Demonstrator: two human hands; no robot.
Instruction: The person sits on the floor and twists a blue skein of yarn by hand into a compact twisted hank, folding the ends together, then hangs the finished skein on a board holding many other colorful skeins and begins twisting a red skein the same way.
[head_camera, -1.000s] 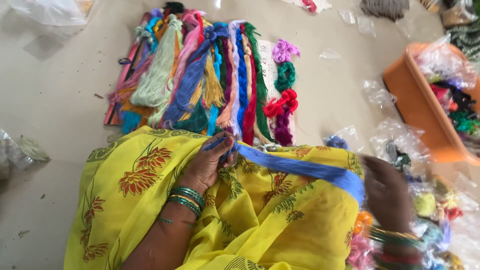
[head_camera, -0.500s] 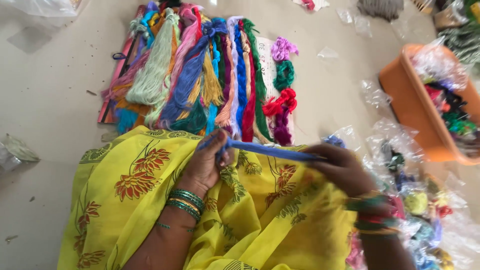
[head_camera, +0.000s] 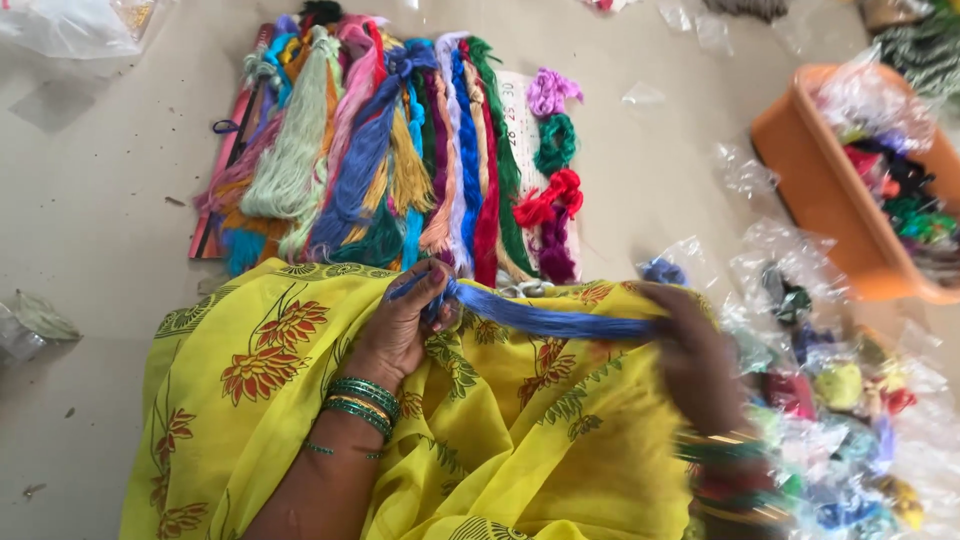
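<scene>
- On the lap, nearest the camera: yellow printed cloth (head_camera: 480, 440) with red flower motifs, draped over the knees and serving as the working surface.
- Left hand (head_camera: 405, 325), green bangles at the wrist, fingers pressed together, pinching one end of a blue thread skein (head_camera: 545, 320). The pinch looks meant to anchor that end.
- Right hand (head_camera: 695, 355), blurred, closed around the other end of the skein; exact finger position cannot be told. Skein runs nearly level between the two hands, drawn taut just above the cloth, apparently so the strands lie straight.
- Beside the right hand, on the floor: a heap of small clear plastic bags (head_camera: 850, 400), each with a coloured thread bundle; close by, within easy reach.
- Farther out, centre: a row of thread skeins (head_camera: 380, 160) laid side by side on a flat board, in green, pink, blue, yellow, red; sorted by colour, it seems.
- Just right of that row: small knotted bundles (head_camera: 555, 190) in purple, green and red.
- Far right: orange tub (head_camera: 810, 190) holding more bagged thread.
- Bare grey floor (head_camera: 90, 200) to the left, a few scraps.
</scene>
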